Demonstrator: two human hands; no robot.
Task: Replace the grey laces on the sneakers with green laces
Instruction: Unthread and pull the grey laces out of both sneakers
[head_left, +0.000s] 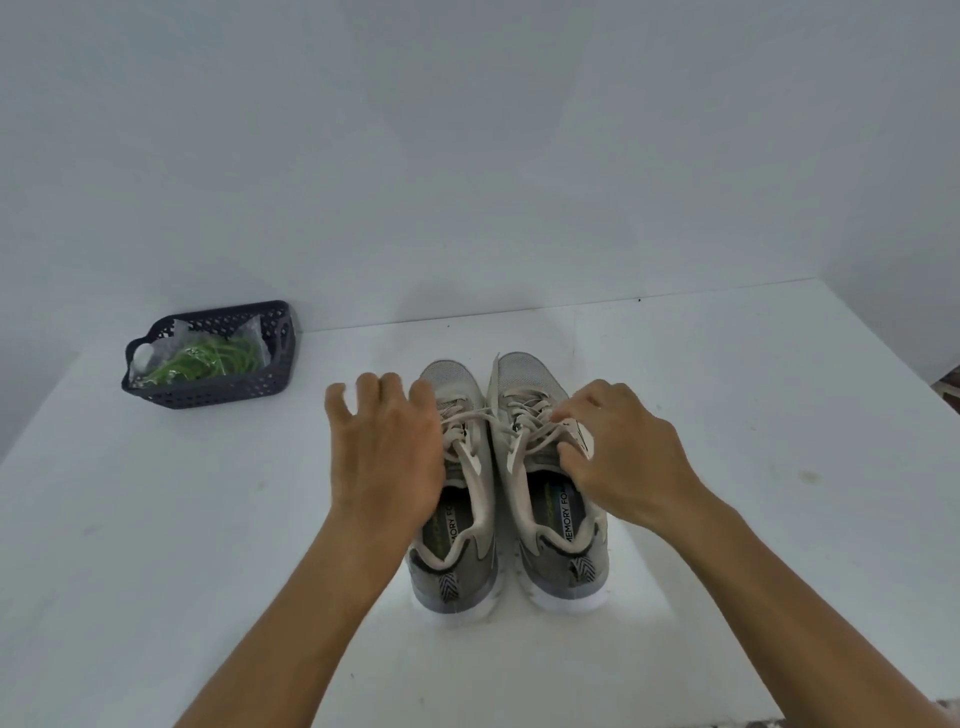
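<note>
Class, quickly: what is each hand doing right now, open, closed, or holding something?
Left hand: open, fingers spread over the left sneaker, gripping nothing.
Right hand: pinching a grey lace on the right sneaker.

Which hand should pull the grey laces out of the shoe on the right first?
Probably the right hand: its fingers already sit on the grey laces of the right sneaker. The left hand is spread over the left sneaker, gripping nothing.

Plain indoor room, type unclear: bare white table (727, 415) standing against blank pale wall (467, 156); dark basket (218, 384) sitting at table's far left.
</note>
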